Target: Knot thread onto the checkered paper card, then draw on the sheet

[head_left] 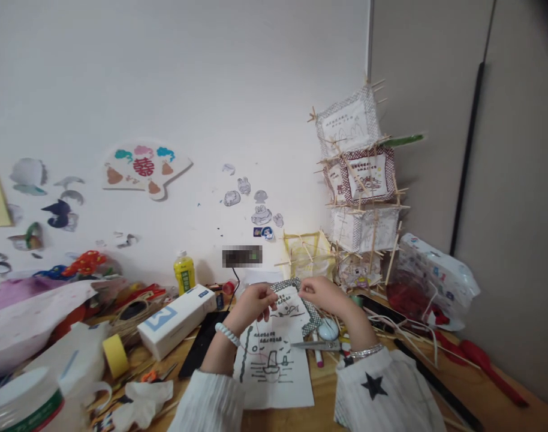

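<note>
My left hand (pixel 256 301) and my right hand (pixel 323 294) are raised over the papers, a short gap between them. The fingertips of each are pinched together; anything they hold is too fine to make out. Beneath them lies a white sheet (pixel 296 372) with a boat drawing and lines of writing. A thin reddish line, perhaps thread, curves across it. Behind, under my fingers, is a smaller drawn panel (pixel 296 306) with a dark checked border. Scissors (pixel 316 345) rest at the sheet's right edge, near a light blue rounded object (pixel 328 329) and a marker (pixel 319 358).
A tiered stick-and-paper lantern (pixel 368 174) stands at the back right, beside a yellow stick frame (pixel 307 255). To the left are a white box (pixel 177 321), a yellow bottle (pixel 184 273), yellow tape (pixel 115 355) and a lidded jar (pixel 26 399). Cables (pixel 404 327) lie right.
</note>
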A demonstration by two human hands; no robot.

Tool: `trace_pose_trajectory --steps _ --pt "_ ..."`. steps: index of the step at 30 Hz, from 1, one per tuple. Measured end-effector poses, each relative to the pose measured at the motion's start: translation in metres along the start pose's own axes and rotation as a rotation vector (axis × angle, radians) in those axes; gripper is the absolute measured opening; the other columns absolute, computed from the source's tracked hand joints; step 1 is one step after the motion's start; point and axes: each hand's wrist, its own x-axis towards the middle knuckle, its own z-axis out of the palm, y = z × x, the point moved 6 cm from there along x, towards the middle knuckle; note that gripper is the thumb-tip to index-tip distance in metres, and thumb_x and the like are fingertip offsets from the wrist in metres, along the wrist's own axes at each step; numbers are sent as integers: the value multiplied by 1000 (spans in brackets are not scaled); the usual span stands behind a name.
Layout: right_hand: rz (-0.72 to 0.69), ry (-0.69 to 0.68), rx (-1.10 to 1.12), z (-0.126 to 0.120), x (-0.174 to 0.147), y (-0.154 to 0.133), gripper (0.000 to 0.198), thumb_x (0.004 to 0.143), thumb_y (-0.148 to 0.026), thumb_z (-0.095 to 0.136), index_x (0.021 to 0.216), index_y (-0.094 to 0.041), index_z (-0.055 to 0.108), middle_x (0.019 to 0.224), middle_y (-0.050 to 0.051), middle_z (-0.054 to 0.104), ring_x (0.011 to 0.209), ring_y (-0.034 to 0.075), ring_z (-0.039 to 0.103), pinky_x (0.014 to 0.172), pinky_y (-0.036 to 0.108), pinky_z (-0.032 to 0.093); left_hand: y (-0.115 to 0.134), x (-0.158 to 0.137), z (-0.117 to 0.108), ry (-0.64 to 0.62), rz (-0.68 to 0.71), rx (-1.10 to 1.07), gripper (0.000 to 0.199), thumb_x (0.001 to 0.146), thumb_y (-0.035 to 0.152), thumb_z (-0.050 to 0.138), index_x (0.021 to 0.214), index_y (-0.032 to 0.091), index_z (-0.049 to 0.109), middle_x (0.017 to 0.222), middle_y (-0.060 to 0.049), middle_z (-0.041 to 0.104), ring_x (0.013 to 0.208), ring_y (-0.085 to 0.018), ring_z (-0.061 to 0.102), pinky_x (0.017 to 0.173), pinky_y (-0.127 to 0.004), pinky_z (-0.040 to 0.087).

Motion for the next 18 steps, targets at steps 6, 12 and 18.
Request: trace_pose_trajectory --steps 6,12,18 --pt "77 222 93 -27 -6 30 14 75 -21 49 71 -14 61 59 -1 52 57 12 44 55 21 31 6 -7 -26 94 56 182 30 63 44 58 57 15 52 46 4 49 38 -7 36 39 -20 26" --pt "107 276 62 -42 -15 51 17 70 -19 54 82 -14 64 57 -3 44 55 12 43 56 23 31 17 -15 -40 141 148 275 31 67 44 54 55 16 51 49 3 49 48 -11 41 49 -22 31" --pt "82 287 5 -46 -16 43 11 70 -20 54 62 -14 59 59 -1 48 59 13 44 56 23 30 26 -17 -43 234 191 200 35 67 49 52 55 18 44 50 6 36 48 -9 34 48 -21 26"
